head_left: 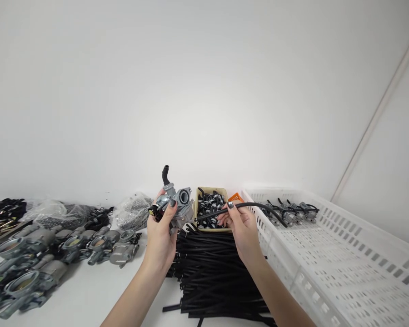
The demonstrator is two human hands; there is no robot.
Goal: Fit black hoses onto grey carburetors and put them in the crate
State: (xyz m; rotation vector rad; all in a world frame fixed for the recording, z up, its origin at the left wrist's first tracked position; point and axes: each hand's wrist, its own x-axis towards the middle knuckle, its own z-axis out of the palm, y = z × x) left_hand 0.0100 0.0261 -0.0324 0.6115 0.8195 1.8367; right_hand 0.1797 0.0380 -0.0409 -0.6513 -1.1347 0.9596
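Note:
My left hand (162, 234) is closed round a grey metal carburetor (182, 206), which has a bent black rubber boot (165, 175) sticking up from its top. Between the thumb and fingers of my right hand (241, 227) is a thin black rubber hose (259, 205). One end of the hose reaches the carburetor's right side; whether it is pushed onto a fitting I cannot tell. Its other end curves out to the right, over the rim of the white crate. Below both hands lies a thick pile of black hoses (221, 277).
Several carburetors (98, 243) stand on the white table at left, with plastic bags of parts (132, 212) behind. A yellow bin (211, 190) of small black-and-silver parts sits ahead, beside an orange container (236, 197). The white crate (344, 259) at right holds several carburetors with hoses (289, 211).

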